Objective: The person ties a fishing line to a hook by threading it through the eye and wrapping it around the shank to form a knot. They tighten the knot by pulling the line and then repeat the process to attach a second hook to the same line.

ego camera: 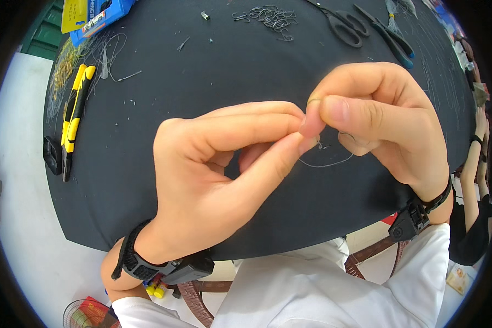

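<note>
My left hand (225, 164) pinches a thin fishing line (326, 166) between the thumb and fingertips. My right hand (385, 115) meets it fingertip to fingertip, its thumb and forefinger also closed on the line. A slack loop of the line hangs below, running from my left thumb to the curled fingers of my right hand. A small tangle or knot (320, 145) shows just under the touching fingertips. Whatever else sits inside the pinch is hidden by the fingers. Both hands are held above the dark tabletop (262, 221).
Beyond my hands lie a pile of fish hooks (272, 18), black scissors (346, 26) and dark-handled pliers or cutters (387, 37). At left are yellow-and-black pliers (77, 110), a black cap-like piece (52, 156), tangled line (65, 69) and a blue package (102, 22). Another person's arm (471, 172) shows at right.
</note>
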Action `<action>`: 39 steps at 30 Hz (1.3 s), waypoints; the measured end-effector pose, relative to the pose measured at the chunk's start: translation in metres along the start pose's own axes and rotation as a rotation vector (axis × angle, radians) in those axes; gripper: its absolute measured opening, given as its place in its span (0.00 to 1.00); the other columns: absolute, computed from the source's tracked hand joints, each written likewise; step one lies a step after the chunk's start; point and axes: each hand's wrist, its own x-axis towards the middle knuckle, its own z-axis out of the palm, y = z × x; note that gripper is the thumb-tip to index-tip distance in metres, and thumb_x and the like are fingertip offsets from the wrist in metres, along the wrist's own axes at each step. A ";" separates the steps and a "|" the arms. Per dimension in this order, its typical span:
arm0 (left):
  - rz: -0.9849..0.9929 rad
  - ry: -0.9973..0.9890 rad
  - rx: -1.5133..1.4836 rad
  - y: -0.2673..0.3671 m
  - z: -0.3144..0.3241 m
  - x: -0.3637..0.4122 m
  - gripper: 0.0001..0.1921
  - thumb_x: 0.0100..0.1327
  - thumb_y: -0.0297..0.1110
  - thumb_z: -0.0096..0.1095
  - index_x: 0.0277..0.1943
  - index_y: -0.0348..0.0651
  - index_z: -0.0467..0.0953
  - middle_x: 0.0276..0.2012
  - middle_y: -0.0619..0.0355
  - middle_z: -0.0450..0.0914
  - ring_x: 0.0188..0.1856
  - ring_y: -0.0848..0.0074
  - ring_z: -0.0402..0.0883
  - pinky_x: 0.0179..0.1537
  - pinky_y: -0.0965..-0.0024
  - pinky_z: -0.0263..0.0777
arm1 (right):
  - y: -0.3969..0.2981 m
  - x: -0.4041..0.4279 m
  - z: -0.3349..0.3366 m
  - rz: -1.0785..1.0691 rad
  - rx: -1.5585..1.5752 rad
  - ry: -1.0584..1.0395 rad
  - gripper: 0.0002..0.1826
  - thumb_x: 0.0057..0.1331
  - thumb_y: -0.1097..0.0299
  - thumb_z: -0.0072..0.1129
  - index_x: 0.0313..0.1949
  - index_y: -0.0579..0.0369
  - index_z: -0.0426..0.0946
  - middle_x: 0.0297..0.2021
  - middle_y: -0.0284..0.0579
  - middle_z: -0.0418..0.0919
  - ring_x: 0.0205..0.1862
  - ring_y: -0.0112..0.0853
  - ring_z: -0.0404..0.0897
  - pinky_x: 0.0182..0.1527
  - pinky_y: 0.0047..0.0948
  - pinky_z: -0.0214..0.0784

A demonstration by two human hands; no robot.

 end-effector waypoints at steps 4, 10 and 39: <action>-0.024 0.008 -0.009 0.001 0.000 0.001 0.07 0.54 0.18 0.56 0.37 0.28 0.77 0.36 0.47 0.79 0.36 0.75 0.78 0.39 0.78 0.70 | 0.006 0.002 -0.004 0.047 0.219 -0.058 0.11 0.59 0.67 0.48 0.30 0.63 0.74 0.11 0.26 0.59 0.11 0.14 0.48 0.15 0.17 0.38; -0.080 0.046 -0.119 0.002 0.000 0.002 0.06 0.55 0.20 0.56 0.35 0.28 0.77 0.34 0.48 0.78 0.35 0.76 0.77 0.38 0.79 0.69 | 0.013 0.006 -0.008 0.169 0.469 -0.116 0.10 0.62 0.69 0.45 0.32 0.63 0.72 0.09 0.24 0.53 0.10 0.13 0.45 0.14 0.17 0.37; -0.156 0.182 -0.341 -0.007 -0.003 0.001 0.10 0.58 0.26 0.55 0.42 0.31 0.75 0.37 0.54 0.78 0.25 0.87 0.63 0.28 0.84 0.59 | 0.040 0.004 0.025 -0.074 0.331 -0.056 0.06 0.59 0.73 0.52 0.28 0.63 0.74 0.12 0.28 0.63 0.14 0.13 0.52 0.18 0.16 0.42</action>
